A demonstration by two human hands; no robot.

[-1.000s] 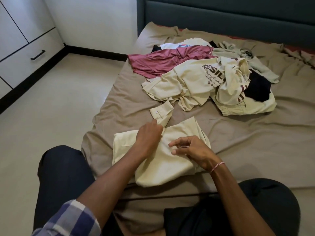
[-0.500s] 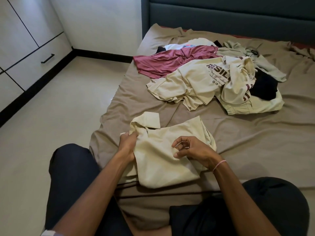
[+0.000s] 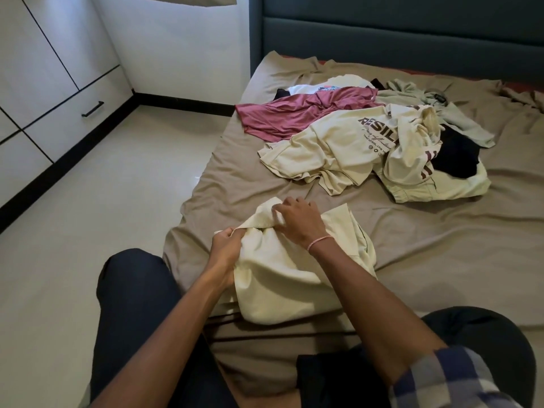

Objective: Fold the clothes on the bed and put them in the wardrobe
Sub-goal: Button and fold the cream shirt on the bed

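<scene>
A pale cream shirt (image 3: 282, 284) lies partly folded on the near edge of the bed (image 3: 441, 260). My left hand (image 3: 225, 248) grips its left edge in a fist. My right hand (image 3: 297, 220) pinches the bunched cloth at the shirt's top, just right of the left hand. Farther up the bed lies a loose pile: a cream printed T-shirt (image 3: 332, 148), a maroon garment (image 3: 297, 113), a white one (image 3: 306, 89), a grey-green one (image 3: 459, 116), something black (image 3: 456, 156) and a cream pair of shorts (image 3: 435, 187).
White wardrobe doors and a drawer with a black handle (image 3: 92, 108) stand at the left across pale floor tiles (image 3: 88, 216). A dark green headboard (image 3: 412, 30) closes the far end. My knees in dark trousers flank the bed's near corner.
My right hand has moved left and up from the shirt's middle to its top and now pinches the bunched cloth. The sleeve flap that stood up has been gathered in. The left hand keeps its grip.
</scene>
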